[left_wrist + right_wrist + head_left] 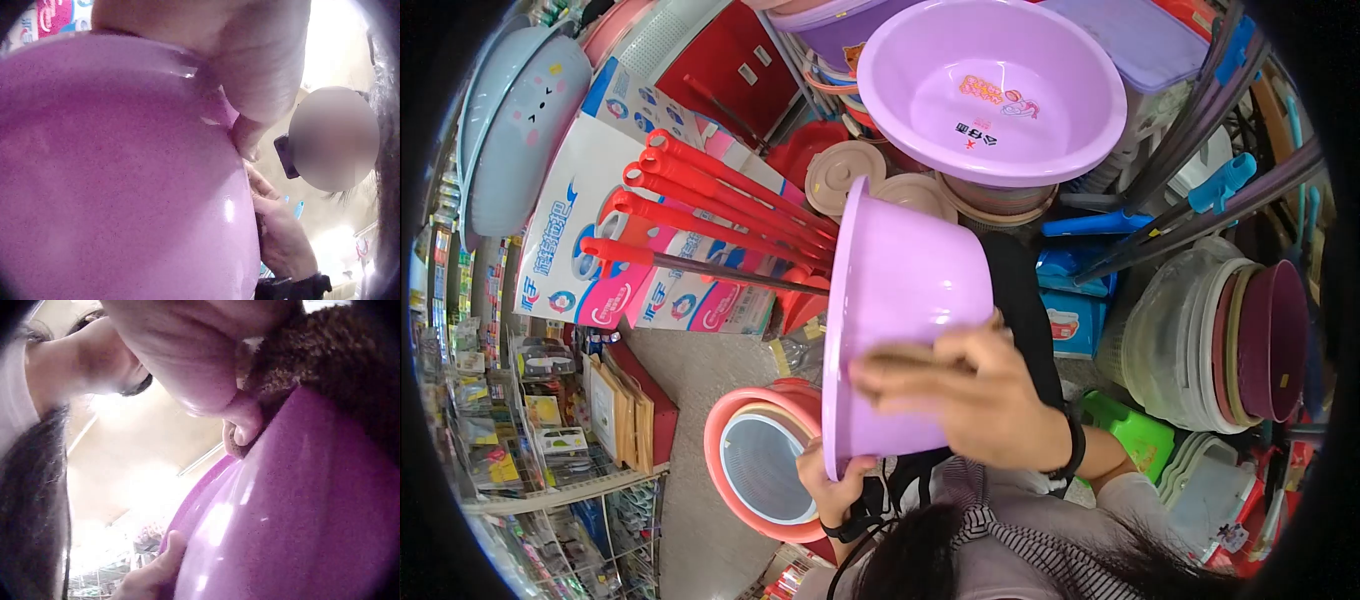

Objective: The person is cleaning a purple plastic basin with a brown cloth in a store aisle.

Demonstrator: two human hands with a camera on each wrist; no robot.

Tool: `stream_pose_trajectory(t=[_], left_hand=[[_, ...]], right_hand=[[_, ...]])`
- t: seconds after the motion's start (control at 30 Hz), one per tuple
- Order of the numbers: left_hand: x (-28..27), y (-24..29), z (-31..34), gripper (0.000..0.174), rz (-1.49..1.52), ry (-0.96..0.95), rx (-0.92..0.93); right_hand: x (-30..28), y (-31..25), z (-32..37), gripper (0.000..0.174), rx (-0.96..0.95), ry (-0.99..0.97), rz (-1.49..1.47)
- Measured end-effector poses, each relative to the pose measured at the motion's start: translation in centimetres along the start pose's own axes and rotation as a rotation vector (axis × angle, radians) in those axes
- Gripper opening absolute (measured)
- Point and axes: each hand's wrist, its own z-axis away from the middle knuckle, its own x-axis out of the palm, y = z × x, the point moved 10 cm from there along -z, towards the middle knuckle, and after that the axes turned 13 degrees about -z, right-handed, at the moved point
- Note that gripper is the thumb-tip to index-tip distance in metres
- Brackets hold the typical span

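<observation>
A pinkish-purple plastic basin (910,270) is tipped on its side in front of the body, its rim facing left in the head view. My left hand (835,485) grips the lower part of that rim, thumb on the outer side. Against the basin's outer wall, my right hand (990,400) holds a brown fuzzy cloth (337,350); hand and cloth are blurred in the head view. From the right wrist, the thumb and fingertips pinch the cloth close to the glossy wall (269,519). The basin's inside faces away from the head camera.
A second purple basin (1000,90) sits on a stack ahead. Red-handled poles (730,215) lean by printed cartons (570,220). Nested pink and white tubs (765,470) stand on the floor. More stacked buckets (1210,335) are at right, and shelves of small goods (540,400) at left.
</observation>
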Motion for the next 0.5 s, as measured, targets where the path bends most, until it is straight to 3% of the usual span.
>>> stream_pose_trajectory(t=[0.07, 0.13, 0.2, 0.23, 0.27, 0.33, 0.37, 0.43, 0.5], left_hand=[[-0.3, -0.3, 0.5, 0.033, 0.084, 0.054, 0.091], [0.2, -0.8, 0.5, 0.035, 0.122, 0.061, 0.038], [1.2, -1.4, 0.8, 0.036, 0.174, -0.019, 0.045], [1.7, -0.6, 0.5, 0.034, 0.175, -0.019, 0.112], [2.5, -0.4, 0.0, 0.034, 0.177, -0.020, 0.116], [3.0, 2.1, -0.5, 0.030, 0.206, 0.055, 0.317], [3.6, 1.6, -0.5, 0.029, 0.192, 0.041, 0.331], [4.6, -2.0, 0.4, 0.032, 0.191, -0.006, 0.256], [4.5, -1.8, 0.0, 0.046, 0.218, -0.049, 0.035]], right_hand=[[0.2, -2.5, -0.3, 0.041, -0.103, -0.111, -0.016], [-0.1, -2.8, -0.2, 0.042, -0.199, -0.117, -0.049], [-2.4, -2.9, -1.5, 0.040, -0.196, -0.014, 0.070], [-4.0, -2.3, -1.9, 0.027, -0.081, 0.160, 0.053], [-4.9, -1.6, -1.9, 0.028, -0.086, 0.276, 0.098], [-5.2, 0.0, -1.6, 0.028, -0.002, 0.352, 0.112], [-5.1, 0.2, -1.4, 0.028, -0.002, 0.353, 0.113], [-1.9, -0.3, -1.1, 0.036, -0.069, 0.085, 0.171], [-0.1, -0.3, 0.2, 0.036, -0.123, -0.001, 0.119]])
